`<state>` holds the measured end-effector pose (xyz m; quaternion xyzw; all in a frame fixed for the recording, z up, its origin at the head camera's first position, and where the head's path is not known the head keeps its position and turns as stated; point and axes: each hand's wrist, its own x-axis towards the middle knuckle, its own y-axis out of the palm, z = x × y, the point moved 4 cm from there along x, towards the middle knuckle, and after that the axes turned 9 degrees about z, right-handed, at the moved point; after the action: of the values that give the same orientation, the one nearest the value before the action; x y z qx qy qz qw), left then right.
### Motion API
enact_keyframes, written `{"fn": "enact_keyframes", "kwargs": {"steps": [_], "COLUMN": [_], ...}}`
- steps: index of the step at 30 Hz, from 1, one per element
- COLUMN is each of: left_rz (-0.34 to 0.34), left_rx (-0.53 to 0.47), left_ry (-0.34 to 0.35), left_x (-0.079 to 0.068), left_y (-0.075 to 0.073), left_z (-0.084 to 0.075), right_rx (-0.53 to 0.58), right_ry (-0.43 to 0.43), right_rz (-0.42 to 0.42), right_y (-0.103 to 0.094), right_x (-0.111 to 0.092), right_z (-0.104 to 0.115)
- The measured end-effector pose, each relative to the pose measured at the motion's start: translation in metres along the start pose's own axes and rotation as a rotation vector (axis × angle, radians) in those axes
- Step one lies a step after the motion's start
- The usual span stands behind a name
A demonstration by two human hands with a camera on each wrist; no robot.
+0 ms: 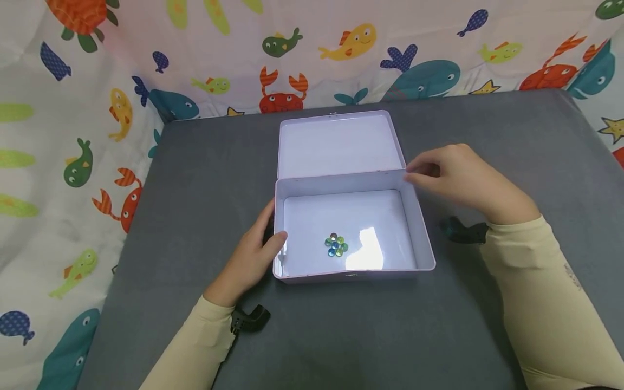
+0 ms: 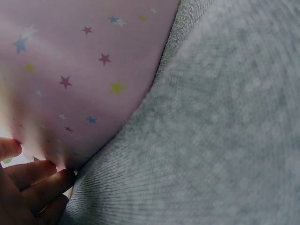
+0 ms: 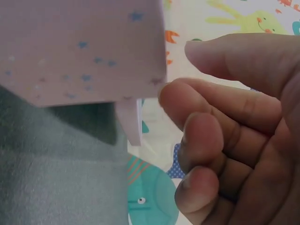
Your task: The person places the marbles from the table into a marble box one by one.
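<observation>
A shallow tin box, white inside and pink with small stars outside, sits on the grey table with its lid swung back. Several shiny glass beads in green, blue and clear tones lie clustered on its floor. My left hand grips the box's left wall, thumb over the rim and fingers along the outside; the left wrist view shows fingertips against the starry side. At the back right corner by the lid, my right hand has loosely bent fingers, the index tip at the box corner, thumb apart.
Grey cloth covers the table around the box. A white curtain printed with sea animals hangs along the back and the left side. Black wrist straps show below both hands.
</observation>
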<state>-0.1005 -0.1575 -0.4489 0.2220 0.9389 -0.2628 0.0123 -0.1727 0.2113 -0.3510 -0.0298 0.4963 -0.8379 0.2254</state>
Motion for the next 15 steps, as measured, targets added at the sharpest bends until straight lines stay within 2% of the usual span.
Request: {"fn": "enact_keyframes", "kwargs": {"steps": [15], "left_rz": [0.001], "left_rx": [-0.01], "left_ry": [0.0], "left_x": [0.0], "left_y": [0.001], "left_z": [0.001], "right_rx": [-0.062], "right_ry": [0.046], "right_rz": [-0.006], "right_y": [-0.003], "right_x": [-0.018], "right_z": [-0.027]}}
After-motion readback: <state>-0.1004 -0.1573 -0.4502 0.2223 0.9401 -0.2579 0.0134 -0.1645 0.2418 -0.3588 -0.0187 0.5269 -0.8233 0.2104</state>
